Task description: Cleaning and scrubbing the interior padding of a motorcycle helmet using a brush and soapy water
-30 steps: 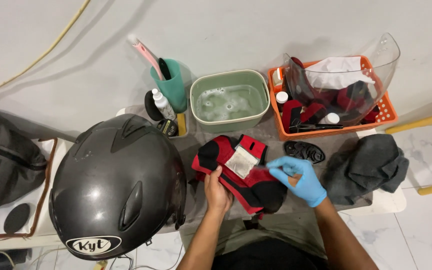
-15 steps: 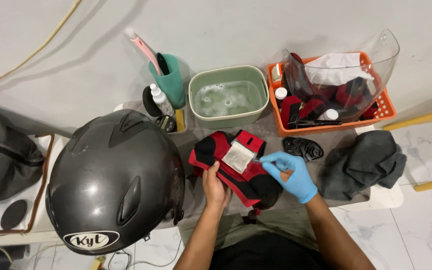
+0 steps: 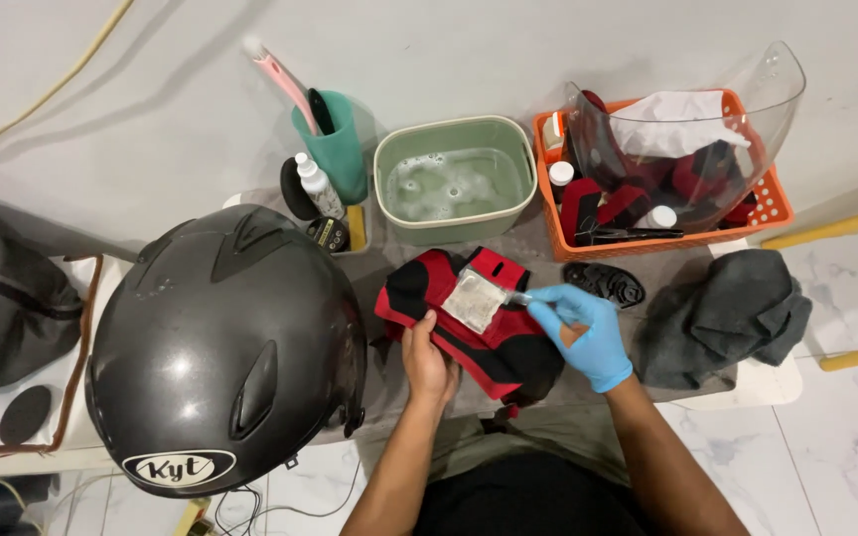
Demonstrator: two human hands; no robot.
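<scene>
At centre, right of the helmet (image 3: 225, 347): work zone, on a low grey-covered table (image 3: 548, 260).
Landmark: helmet, dark grey, glossy, dome up.
Pad: red-and-black helmet liner pad (image 3: 469, 323), just right of the helmet, lying partly on the table edge and over the lap.
Patch: pale, shiny foamy area (image 3: 474, 299) on the pad's upper face.
Left hand: bare (image 3: 429, 359), fingers curled around the pad's lower edge, thumb on top, clamping it.
Right hand: blue glove (image 3: 583, 333), fingertips pinched on a small tool whose tip (image 3: 518, 297) meets the patch; too small to tell what tool.
Basin: green (image 3: 456, 179), soapy water, beyond the pad, up and right of the helmet.
Cup: teal (image 3: 335, 149), holding brushes, just above the helmet.
Basket: orange (image 3: 772, 199), far right of the helmet, holding a clear visor (image 3: 737, 119) and more pads.
Cloth: dark grey (image 3: 722, 318), right of the gloved hand.
Technique (judgement): keep the bare hand's clamp firm so the fabric stays taut; use short, light strokes within the foamy area; avoid snagging the stitched edge.
</scene>
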